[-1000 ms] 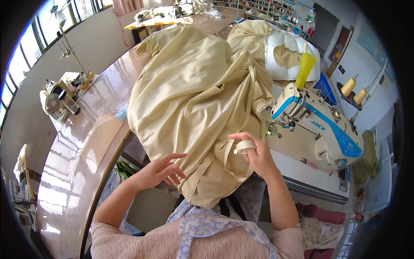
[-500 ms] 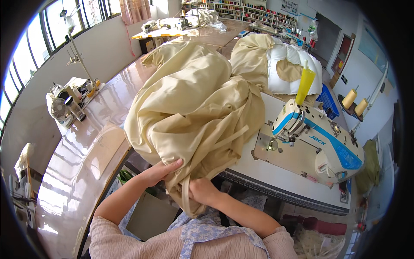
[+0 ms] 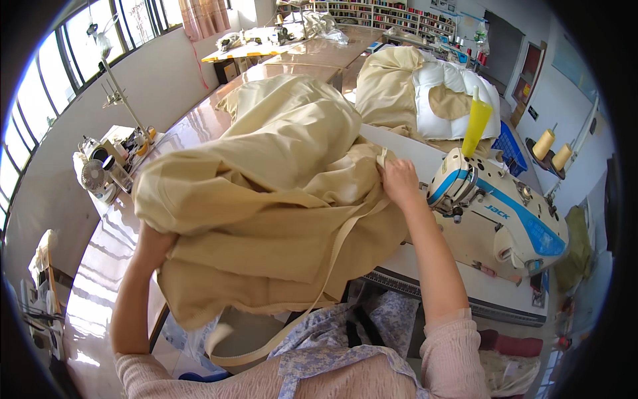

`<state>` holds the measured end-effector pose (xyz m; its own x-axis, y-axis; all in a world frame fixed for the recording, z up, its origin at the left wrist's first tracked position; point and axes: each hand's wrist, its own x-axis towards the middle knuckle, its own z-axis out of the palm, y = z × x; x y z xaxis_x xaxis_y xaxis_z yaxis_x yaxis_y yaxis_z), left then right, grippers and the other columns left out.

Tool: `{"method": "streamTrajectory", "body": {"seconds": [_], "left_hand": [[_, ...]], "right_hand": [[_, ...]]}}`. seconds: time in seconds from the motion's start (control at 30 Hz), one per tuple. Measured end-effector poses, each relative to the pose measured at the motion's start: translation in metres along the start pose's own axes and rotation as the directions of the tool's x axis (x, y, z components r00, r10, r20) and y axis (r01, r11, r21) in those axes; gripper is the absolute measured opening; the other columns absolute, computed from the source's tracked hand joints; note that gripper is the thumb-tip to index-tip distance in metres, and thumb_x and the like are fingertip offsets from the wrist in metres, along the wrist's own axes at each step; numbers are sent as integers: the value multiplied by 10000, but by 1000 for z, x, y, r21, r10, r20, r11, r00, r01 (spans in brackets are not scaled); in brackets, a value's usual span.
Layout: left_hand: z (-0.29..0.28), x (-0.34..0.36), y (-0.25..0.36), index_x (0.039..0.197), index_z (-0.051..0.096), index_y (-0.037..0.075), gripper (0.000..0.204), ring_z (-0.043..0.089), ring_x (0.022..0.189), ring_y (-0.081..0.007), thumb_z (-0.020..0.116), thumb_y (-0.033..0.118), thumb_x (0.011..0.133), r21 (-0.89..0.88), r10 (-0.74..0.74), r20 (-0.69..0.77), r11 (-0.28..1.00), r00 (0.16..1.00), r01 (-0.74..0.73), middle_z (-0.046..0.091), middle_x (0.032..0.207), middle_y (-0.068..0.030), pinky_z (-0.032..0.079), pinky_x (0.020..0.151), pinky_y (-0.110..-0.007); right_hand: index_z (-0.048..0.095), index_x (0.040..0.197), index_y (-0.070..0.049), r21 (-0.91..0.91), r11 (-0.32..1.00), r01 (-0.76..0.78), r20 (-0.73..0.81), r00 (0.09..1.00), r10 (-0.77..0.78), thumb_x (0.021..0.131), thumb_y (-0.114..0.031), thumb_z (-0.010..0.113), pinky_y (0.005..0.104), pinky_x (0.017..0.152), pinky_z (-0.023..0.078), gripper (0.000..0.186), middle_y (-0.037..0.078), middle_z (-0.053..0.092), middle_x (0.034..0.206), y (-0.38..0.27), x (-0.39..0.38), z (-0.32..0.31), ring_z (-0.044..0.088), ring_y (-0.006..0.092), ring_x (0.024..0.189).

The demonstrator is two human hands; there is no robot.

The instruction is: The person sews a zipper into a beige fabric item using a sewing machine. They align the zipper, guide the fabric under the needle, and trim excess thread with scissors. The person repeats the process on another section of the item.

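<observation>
A large, bulky piece of beige fabric point(image 3: 266, 246) lies spread in folds across the table and the sewing machine's bed, its near edge hanging over the table edge. My left hand point(image 3: 155, 245) is tucked under its left side, the fingers hidden by the cloth. At its right side, my right hand point(image 3: 399, 179) is closed on the fabric's edge beside the machine head. A narrow beige strap point(image 3: 325, 279) runs from near that hand down the front and loops loosely over my lap. The white and blue sewing machine point(image 3: 492, 213) stands right of the cloth.
Behind lies more beige fabric with white padding point(image 3: 458, 86). A yellow plastic piece point(image 3: 476, 126) stands upright on the machine. Thread cones point(image 3: 543, 142) are at the right, with a blue basket point(image 3: 508, 149) nearby. A small fan point(image 3: 93, 174) sits on the left of the glossy table point(image 3: 100, 286).
My hands have moved apart from the gathered near end, left hand leftward, right hand up and rightward. The bunched fabric is now spread wider, and the strap hangs loose.
</observation>
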<state>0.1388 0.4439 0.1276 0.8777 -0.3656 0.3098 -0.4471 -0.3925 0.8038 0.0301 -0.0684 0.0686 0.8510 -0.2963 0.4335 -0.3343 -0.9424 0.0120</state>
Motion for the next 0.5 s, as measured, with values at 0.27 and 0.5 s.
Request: {"method": "streamTrajectory", "body": {"seconds": [0.27,0.5], "left_hand": [[-39,251,32,1413,571,95,499,482,1394,-358,635,231,938,877,18,-369,337,929,342,471,1556,-163,375,1164,-508],[228,199,99,1603,343,128,780,272,1537,-406,598,519,978,582,393,394,593,831,-556,389,1627,-160,249,1253,-536]], "right_hand": [[688,1053,-62,709,654,265,452,542,-709,994,-240,573,461,734,571,220,159,756,862,-204,-156,-19,744,342,848],[662,1213,-72,930,259,-260,365,731,-576,1025,-153,543,367,873,547,238,101,757,1067,-164,-174,-29,718,288,973]]}}
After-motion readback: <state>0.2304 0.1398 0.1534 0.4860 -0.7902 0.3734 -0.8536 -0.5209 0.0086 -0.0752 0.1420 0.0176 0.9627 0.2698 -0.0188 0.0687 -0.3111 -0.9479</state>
